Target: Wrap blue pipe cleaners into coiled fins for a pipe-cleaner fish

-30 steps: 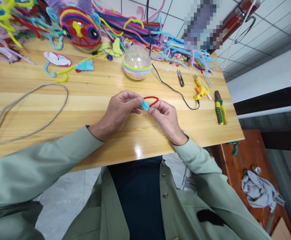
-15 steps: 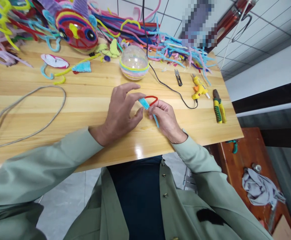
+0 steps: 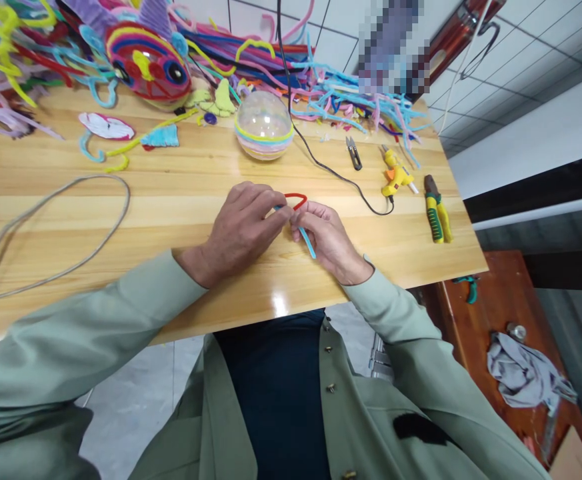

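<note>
Between my hands is a small piece made of blue and red pipe cleaners. Its blue pipe cleaner [image 3: 307,243] sticks out below my right hand [image 3: 331,239], whose thumb and fingers pinch it. A bent red pipe cleaner [image 3: 298,198] loops out above the fingertips. My left hand [image 3: 245,230] is closed over the other end, fingers and thumb together, hiding most of the blue part. Just beyond the hands stands a clear plastic ball [image 3: 263,127] with yellow, blue and pink bands round it.
Behind lie a red fish-like ball [image 3: 148,67] and heaps of pipe cleaners [image 3: 341,100]. Thread snips [image 3: 353,153], a yellow glue gun [image 3: 395,173] with a black cord and green-yellow pliers [image 3: 437,210] lie to the right. A grey cable [image 3: 65,267] loops at left.
My left fingers, spread apart before, have closed over the blue part of the piece. My right hand keeps its pinch in nearly the same place.
</note>
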### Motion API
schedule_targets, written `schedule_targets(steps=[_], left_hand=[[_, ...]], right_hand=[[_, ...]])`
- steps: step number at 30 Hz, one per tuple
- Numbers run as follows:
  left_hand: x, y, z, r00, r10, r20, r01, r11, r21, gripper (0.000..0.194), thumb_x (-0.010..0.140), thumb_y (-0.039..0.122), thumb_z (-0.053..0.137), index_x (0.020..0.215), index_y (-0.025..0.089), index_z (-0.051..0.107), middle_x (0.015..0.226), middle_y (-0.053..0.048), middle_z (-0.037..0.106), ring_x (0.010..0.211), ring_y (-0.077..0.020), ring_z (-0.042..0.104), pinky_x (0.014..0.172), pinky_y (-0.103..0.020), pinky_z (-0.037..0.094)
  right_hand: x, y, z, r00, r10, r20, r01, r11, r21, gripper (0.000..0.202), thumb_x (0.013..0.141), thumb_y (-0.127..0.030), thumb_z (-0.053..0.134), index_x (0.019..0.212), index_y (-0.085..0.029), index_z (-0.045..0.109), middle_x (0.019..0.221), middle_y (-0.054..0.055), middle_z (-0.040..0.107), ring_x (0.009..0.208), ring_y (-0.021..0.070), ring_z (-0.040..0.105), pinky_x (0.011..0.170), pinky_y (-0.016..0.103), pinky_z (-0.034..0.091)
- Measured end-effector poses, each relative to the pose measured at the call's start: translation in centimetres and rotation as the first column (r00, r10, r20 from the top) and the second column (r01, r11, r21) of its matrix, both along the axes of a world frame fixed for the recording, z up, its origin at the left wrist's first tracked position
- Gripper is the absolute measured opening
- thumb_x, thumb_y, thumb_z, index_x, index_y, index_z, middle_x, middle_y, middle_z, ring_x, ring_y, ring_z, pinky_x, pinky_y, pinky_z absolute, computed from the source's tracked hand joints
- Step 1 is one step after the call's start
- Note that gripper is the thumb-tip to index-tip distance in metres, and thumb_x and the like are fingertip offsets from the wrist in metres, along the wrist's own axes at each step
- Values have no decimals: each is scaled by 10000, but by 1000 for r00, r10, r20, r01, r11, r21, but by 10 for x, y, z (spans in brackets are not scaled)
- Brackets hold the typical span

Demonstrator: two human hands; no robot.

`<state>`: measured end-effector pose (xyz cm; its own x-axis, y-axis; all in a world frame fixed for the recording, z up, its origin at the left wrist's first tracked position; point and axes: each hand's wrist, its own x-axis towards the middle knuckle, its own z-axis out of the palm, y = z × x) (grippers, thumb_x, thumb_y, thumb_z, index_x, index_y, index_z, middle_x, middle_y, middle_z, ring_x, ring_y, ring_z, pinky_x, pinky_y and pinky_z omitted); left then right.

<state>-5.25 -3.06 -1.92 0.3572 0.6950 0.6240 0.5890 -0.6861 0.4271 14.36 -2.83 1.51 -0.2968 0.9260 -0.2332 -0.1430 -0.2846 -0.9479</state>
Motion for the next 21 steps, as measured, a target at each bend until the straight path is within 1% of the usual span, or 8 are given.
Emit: schedule_targets(steps=[2, 4, 6, 8, 11, 14, 17, 21], left_hand=[[-1, 2, 0, 1000, -12, 0, 12, 999, -37, 229, 1091, 292, 539, 971, 264, 732, 1061, -99, 791, 988, -273, 682, 952, -467, 498], [-2, 3, 1, 999, -10, 34, 12, 997, -74, 207, 1059, 311, 580, 930, 269, 736, 1018, -94, 799, 926, -268, 677, 910, -457, 503], [-1, 4, 4, 993, 16, 118, 0, 991, -131, 159, 1011, 324, 644, 895, 275, 740, 997, -85, 806, 928, -272, 691, 903, -451, 514], [0, 3, 9, 968, 75, 241, -15, 970, -242, 108, 960, 334, 714, 870, 285, 751, 983, -71, 807, 953, -278, 710, 920, -445, 534], [4, 0, 17, 889, 209, 407, -13, 901, -434, 115, 902, 367, 811, 825, 299, 761, 914, -44, 789, 918, -268, 714, 913, -424, 559], [9, -3, 22, 797, 314, 516, 35, 829, -559, 194, 871, 432, 870, 807, 288, 758, 857, -23, 774, 846, -237, 705, 841, -388, 566], [12, -3, 20, 721, 366, 588, 120, 770, -627, 293, 842, 503, 917, 840, 257, 759, 856, -24, 782, 814, -207, 709, 781, -352, 567], [12, -1, 15, 655, 390, 647, 219, 722, -657, 368, 799, 532, 968, 866, 227, 772, 887, -39, 801, 848, -203, 740, 802, -341, 591]], right_hand=[[0, 0, 1, 1000, 17, -3, -17, 1000, -21, 173, 762, -295, 815, 695, -226, 671, 653, -33, 606, 626, 112, 507, 627, 270, 455], [0, 0, 3, 999, 34, -12, -34, 999, -31, 218, 774, -348, 857, 710, -225, 689, 673, -28, 621, 634, 114, 522, 625, 270, 470], [1, -1, 4, 999, 42, -27, -43, 998, -38, 246, 781, -389, 885, 731, -218, 716, 700, -18, 643, 649, 117, 547, 623, 267, 478], [2, -2, 4, 999, 29, -42, -31, 999, -45, 257, 784, -407, 904, 752, -212, 739, 719, -7, 666, 666, 120, 569, 620, 263, 480], [2, -4, 5, 1000, 13, -27, -14, 999, -48, 282, 786, -433, 932, 772, -215, 754, 726, -7, 686, 651, 118, 573, 614, 264, 491], [0, -6, 5, 1000, 21, -1, -21, 999, -44, 351, 767, -495, 968, 782, -218, 753, 723, -14, 695, 619, 113, 567, 603, 269, 499], [-2, -6, 2, 1000, 26, 4, -26, 999, -42, 423, 746, -559, 991, 792, -218, 745, 725, -14, 710, 612, 113, 581, 597, 267, 502], [-3, -6, -2, 1000, 24, 14, -23, 999, -36, 473, 729, -604, 1006, 784, -221, 734, 714, -15, 709, 608, 114, 577, 602, 277, 517]])
